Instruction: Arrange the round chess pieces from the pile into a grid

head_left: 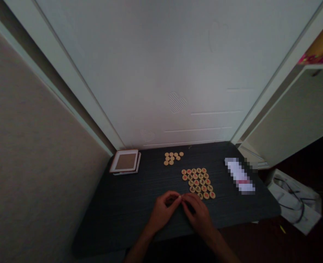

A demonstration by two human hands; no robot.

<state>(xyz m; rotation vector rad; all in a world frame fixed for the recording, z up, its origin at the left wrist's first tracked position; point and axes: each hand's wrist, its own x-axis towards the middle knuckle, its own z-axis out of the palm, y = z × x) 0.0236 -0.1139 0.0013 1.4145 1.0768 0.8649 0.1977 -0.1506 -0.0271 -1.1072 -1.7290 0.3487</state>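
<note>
My left hand (164, 209) and my right hand (197, 209) meet over the front of the dark table (117, 208). Thumbs and fingertips of both are pinched together, tip to tip. Whatever they hold, if anything, is too small and dim to make out. Just beyond my right hand lie several round Chinese chess pieces (196, 182), face up with red or dark characters, in close uneven rows. My right fingers partly cover the nearest left corner of this group. Farther back, several plain pale discs (172, 158) lie in a smaller cluster with no markings showing.
A shallow box or frame with a white border and brown middle (125, 162) lies at the table's back left. A blurred-out whitish object (239, 175) is at the right. Behind stands a white panel (177, 73); a white box with dark cables (295, 201) sits lower right.
</note>
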